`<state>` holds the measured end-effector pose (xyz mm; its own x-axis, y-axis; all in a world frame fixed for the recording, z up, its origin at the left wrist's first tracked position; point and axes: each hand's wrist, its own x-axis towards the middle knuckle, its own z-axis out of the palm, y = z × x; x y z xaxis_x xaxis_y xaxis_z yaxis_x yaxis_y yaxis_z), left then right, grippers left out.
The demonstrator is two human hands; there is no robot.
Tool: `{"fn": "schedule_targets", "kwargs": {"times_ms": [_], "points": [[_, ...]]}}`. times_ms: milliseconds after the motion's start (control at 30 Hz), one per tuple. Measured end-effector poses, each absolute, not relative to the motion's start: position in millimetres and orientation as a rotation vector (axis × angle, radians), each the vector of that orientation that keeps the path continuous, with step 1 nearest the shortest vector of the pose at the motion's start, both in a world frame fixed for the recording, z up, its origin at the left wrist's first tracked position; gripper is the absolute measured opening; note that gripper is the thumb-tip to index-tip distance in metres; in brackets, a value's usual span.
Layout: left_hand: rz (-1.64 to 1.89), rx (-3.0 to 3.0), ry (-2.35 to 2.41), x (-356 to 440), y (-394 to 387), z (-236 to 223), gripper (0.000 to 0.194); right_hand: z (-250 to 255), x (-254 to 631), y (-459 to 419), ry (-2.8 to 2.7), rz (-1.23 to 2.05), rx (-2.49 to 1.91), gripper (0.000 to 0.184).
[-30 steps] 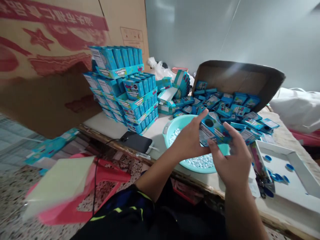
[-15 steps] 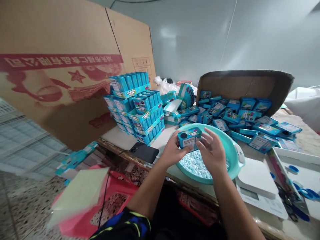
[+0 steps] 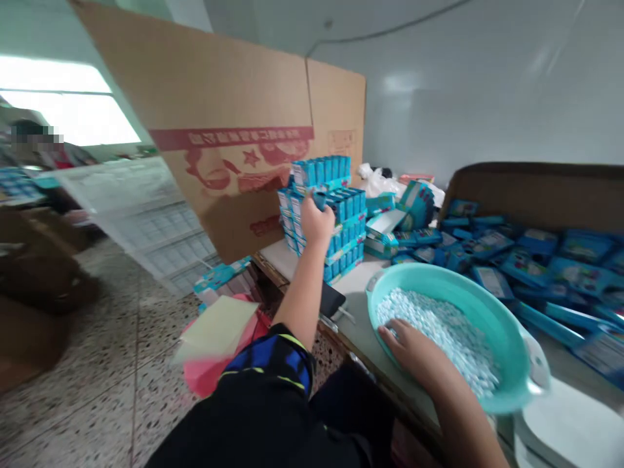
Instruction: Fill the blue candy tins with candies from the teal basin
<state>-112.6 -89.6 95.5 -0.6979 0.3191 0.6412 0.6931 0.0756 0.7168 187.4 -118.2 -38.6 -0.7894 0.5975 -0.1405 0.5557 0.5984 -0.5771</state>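
Note:
My left hand [image 3: 316, 221] is stretched out to the stack of packed blue candy boxes [image 3: 344, 237], its fingers closed round one small blue candy box [image 3: 319, 199] at the stack's upper front. Most of that box hides behind the fingers and the stack. On the near left side of a turquoise basin [image 3: 451, 276], my right hand [image 3: 409, 348] reaches over the rim, its curled fingertips among the small pale-blue candies [image 3: 439, 325]. A few candies seem to lie between thumb and fingers.
A tall cardboard sheet [image 3: 234, 97] stands behind the stack. Many flat blue boxes [image 3: 541, 250] are heaped at right before brown cardboard. A white scale [image 3: 570, 422] sits right of the basin, a dark phone [image 3: 331, 300] left of it. Another person [image 3: 63, 153] is far left.
My hands have parted. The left carried the box from above the basin leftward to the stack; the right let go of it and dropped to the candies. The view turned left.

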Motion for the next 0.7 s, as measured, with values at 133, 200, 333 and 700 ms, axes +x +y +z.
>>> {"fn": "schedule_targets", "kwargs": {"times_ms": [133, 200, 333, 700], "points": [[-1.576, -0.990, -2.157, -107, -61, 78, 0.062, -48, 191, -113, -2.733, 1.027, -0.935, 0.046], [-1.528, -1.015, -2.238, -105, -54, 70, 0.067, -49, 192, -112, -2.735, 1.032, -0.915, 0.047], [-1.382, -1.094, -2.271, -109, -59, 61, 0.076, -45, 195, -115, -2.755, 0.971, -0.940, 0.048], [-1.182, -1.257, -2.208, -135, -80, 56, 0.080, -42, 195, -115, -2.709, 0.839, -1.016, 0.046]]}}
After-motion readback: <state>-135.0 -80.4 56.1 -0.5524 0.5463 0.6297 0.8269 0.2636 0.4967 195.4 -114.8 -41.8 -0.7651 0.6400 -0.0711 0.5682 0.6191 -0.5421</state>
